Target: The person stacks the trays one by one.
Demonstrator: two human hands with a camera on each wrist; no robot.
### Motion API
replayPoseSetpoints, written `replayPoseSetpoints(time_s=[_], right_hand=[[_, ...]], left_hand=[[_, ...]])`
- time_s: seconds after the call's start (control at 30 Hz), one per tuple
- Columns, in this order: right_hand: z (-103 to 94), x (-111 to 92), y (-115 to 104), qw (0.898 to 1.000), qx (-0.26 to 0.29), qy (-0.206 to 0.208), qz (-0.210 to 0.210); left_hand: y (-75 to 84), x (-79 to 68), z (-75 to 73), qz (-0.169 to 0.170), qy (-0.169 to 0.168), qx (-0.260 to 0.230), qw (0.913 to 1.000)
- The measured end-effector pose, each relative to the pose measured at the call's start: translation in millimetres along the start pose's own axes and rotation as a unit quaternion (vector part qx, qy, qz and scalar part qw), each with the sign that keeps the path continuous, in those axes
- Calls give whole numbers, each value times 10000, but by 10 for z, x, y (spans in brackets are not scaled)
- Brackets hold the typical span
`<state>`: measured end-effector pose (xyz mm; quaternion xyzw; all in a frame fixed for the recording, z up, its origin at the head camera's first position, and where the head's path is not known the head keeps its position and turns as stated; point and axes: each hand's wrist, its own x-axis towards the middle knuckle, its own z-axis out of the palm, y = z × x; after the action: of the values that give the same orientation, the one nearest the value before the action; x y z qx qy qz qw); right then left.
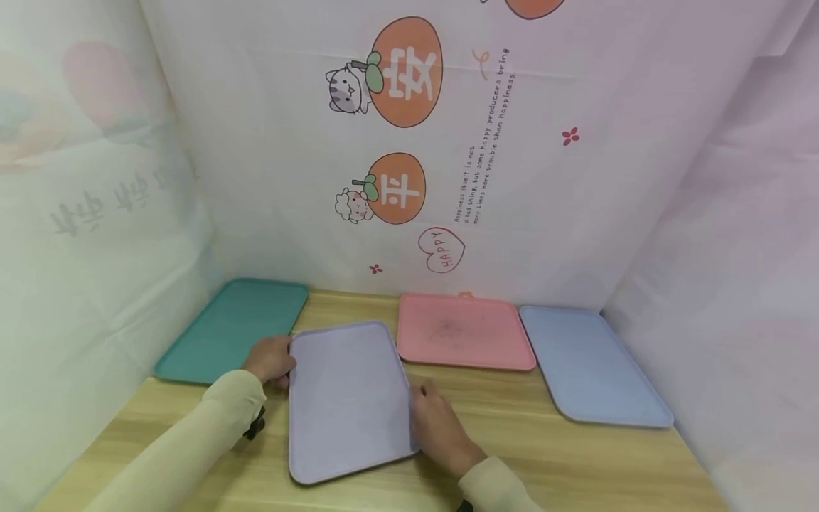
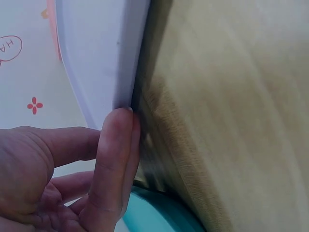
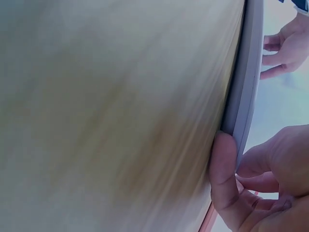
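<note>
Between the two hands is a pale lavender rectangular tray point(image 1: 348, 402) with rounded corners and a raised rim, turned slightly askew over the wooden table. My left hand point(image 1: 270, 359) pinches its left rim near the far corner. On the opposite side, my right hand point(image 1: 441, 428) grips the right rim, closer to the near corner. The left wrist view shows fingers point(image 2: 112, 154) against the outside of the tray's edge. From the right wrist, a fingertip point(image 3: 224, 150) presses the outer rim, and the left hand appears farther off across the tray.
A teal tray point(image 1: 237, 327) lies at the back left, beyond my left hand. Against the back sheet is a pink tray point(image 1: 467, 331) with a dark smudge, and right of it a light blue tray point(image 1: 595, 366). White printed sheets point(image 1: 288, 178) wall in the wooden table point(image 1: 544, 462).
</note>
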<state>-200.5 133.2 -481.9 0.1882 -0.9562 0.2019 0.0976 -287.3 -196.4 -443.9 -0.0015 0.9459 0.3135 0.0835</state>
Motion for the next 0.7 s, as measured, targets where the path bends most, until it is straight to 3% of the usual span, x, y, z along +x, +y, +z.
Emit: replayPoseSetpoints(time_s=[0.3,0.4,0.63,0.7], right_hand=[[145,-17,-6,9932,111,936,-684],[238,-7,42,9915,14,1054,-760],[178,-2,-64,9949,190,892,-420],[257,21,-11,9945,170,938,-441]], left_hand=[[-15,136,-4,71,-64,74,9999],[-14,156,-7,145,-14,165,9998],[-13,218,-17,124,-28,263,9996],[-8,228,-21,119,-7,297,9995]])
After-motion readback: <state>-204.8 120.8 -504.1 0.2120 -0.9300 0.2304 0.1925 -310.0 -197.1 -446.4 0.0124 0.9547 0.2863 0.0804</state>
